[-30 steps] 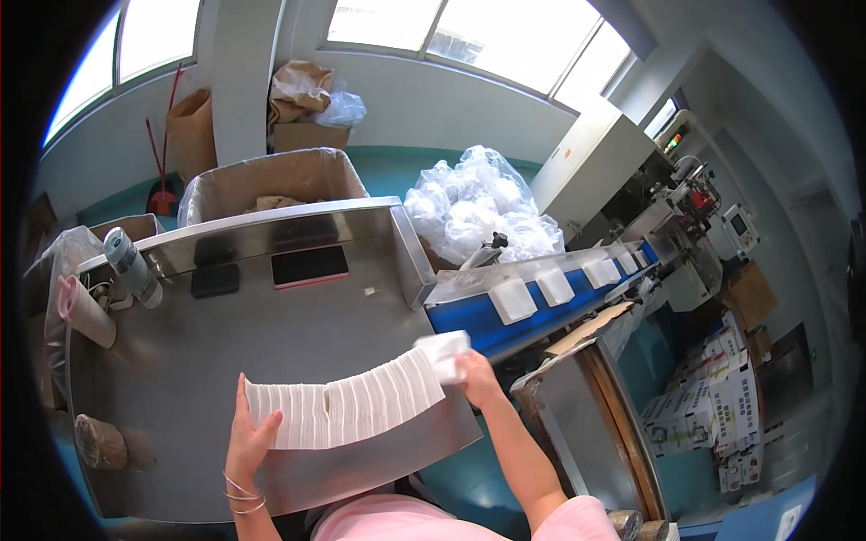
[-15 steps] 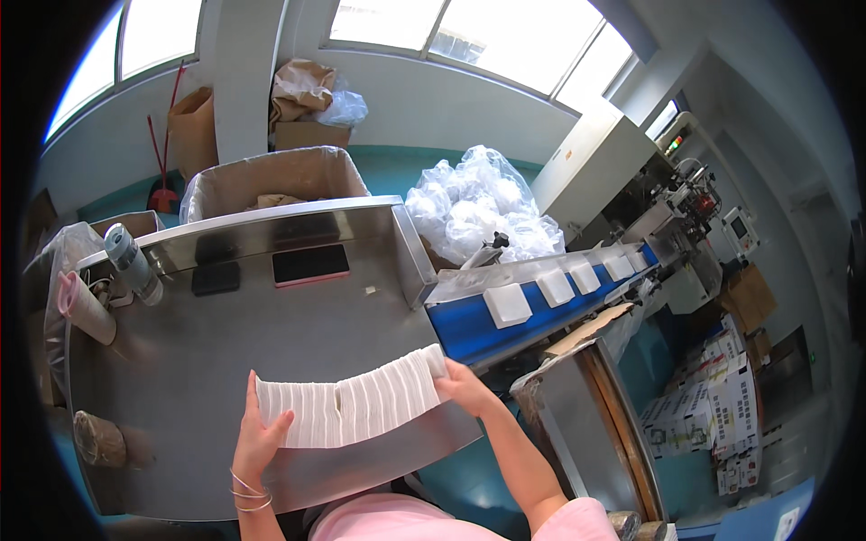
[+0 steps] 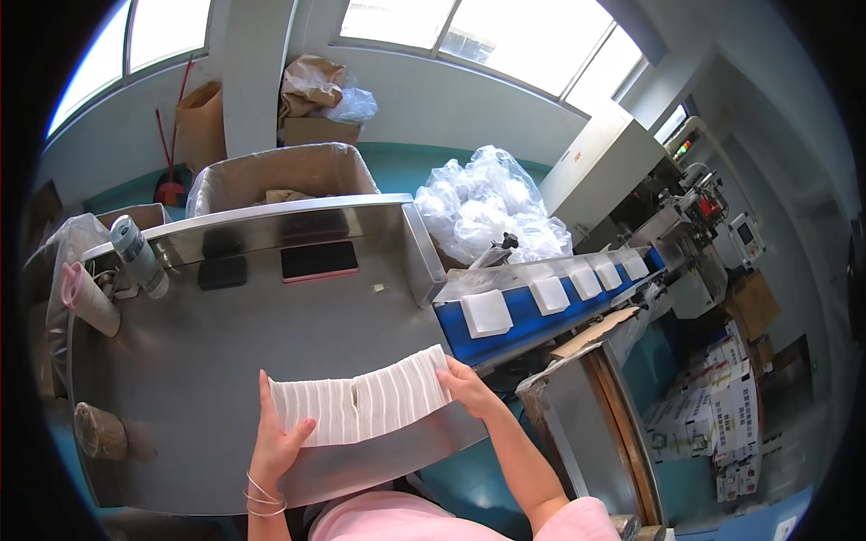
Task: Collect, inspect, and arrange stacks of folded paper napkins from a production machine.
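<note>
"Progress?"

"Curved row of thin, white, soft-looking folded slabs, gathered face to face over the grey steel table, toward six o'clock."

"Grip?"

"Bare left hand clasps its nine-o'clock end; bare right hand is closed on its three-o'clock end."

"Ungathered?"

"Five square white slabs, spaced along the flat blue conveyor belt at two o'clock. Whether the row is full, I cannot tell."

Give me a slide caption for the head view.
Left hand and right hand hold a row of white pads by its ends at a metal table.
</note>
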{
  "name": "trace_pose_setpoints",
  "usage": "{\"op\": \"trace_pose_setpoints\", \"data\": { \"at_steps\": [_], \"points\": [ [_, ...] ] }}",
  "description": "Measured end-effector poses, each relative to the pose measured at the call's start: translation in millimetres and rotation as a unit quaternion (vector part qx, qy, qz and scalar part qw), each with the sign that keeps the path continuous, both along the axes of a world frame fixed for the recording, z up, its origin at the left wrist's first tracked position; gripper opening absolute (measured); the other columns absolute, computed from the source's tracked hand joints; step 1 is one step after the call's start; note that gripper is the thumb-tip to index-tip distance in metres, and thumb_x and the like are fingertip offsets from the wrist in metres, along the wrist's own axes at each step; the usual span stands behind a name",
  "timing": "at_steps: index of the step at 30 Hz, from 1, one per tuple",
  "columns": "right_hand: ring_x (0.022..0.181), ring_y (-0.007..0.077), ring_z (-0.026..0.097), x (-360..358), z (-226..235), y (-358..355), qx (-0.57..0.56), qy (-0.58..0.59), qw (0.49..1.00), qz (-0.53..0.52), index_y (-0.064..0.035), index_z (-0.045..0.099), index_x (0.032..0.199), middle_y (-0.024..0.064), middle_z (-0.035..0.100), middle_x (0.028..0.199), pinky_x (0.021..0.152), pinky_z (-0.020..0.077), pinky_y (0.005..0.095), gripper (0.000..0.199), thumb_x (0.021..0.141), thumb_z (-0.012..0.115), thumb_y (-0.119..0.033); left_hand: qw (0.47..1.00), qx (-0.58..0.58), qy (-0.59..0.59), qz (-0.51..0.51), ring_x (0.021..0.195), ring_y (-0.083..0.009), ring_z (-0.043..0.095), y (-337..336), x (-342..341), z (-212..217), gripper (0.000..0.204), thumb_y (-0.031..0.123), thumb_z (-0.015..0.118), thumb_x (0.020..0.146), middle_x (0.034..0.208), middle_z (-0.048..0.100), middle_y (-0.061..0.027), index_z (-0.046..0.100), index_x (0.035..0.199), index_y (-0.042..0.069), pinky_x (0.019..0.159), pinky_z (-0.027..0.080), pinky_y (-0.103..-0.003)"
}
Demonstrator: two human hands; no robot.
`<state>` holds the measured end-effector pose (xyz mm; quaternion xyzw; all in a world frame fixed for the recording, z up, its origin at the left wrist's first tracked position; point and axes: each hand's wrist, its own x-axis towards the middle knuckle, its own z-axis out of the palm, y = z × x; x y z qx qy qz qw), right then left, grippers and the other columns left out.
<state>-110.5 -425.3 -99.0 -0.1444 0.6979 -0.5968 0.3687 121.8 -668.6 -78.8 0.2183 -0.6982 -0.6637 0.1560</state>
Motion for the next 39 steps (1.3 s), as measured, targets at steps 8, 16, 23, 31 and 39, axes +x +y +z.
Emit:
{"op": "trace_pose_setpoints", "data": {
  "at_steps": [8,16,23,31,39],
  "points": [
    [0.099,0.0197,0.058,-27,-23,20,-0.169,-0.243,0.901,-0.316,0.0007,0.049,0.115,0.0106,0.058,0.109,0.081,0.049,0.034,0.031,0.094,0.045,-0.021,0.994,-0.094,-0.023,-0.055,0.13,-0.0343,0.029,1,5,-3,0.13,0.021,0.086,0.054,0.143,0.01,-0.0272,-0.007,0.143,0.01,0.105,0.028,-0.039],
    [0.091,0.0099,0.055,-1,-11,3,-0.002,-0.094,0.995,-0.025,0.0007,0.05,0.118,0.0042,0.06,0.1,0.081,0.0448,0.0266,0.033,0.092,0.051,-0.021,0.974,-0.18,-0.102,-0.089,0.134,-0.0403,0.018,13,-1,2,0.132,0.021,0.088,0.047,0.144,-0.01,-0.0296,0.0,0.144,0.014,0.105,0.029,-0.041],
    [0.096,0.0189,0.06,-23,-15,12,-0.096,-0.156,0.941,-0.284,-0.0015,0.047,0.12,0.0079,0.058,0.11,0.081,0.0482,0.0306,0.033,0.093,0.049,-0.021,0.972,-0.182,-0.113,-0.098,0.134,-0.0397,0.016,15,-4,5,0.128,0.023,0.088,0.049,0.144,-0.008,-0.0293,0.002,0.144,0.014,0.106,0.027,-0.042],
    [0.09,0.0088,0.055,1,-3,1,0.04,0.001,0.999,0.022,0.0027,0.056,0.11,0.0032,0.061,0.097,0.075,0.0458,0.0251,0.035,0.094,0.048,-0.028,0.965,-0.217,-0.105,-0.105,0.132,-0.042,0.023,25,-10,0,0.125,0.021,0.087,0.051,0.143,-0.01,-0.0302,0.004,0.144,0.013,0.104,0.032,-0.041],
    [0.084,0.012,0.059,-7,0,3,-0.033,0.041,0.999,-0.016,0.0034,0.052,0.113,0.0046,0.061,0.098,0.077,0.0471,0.0271,0.027,0.092,0.049,-0.013,0.962,-0.221,-0.107,-0.123,0.131,-0.0424,0.024,26,-15,2,0.125,0.02,0.087,0.05,0.143,-0.01,-0.0318,0.004,0.144,0.011,0.104,0.031,-0.041]
  ]
}}
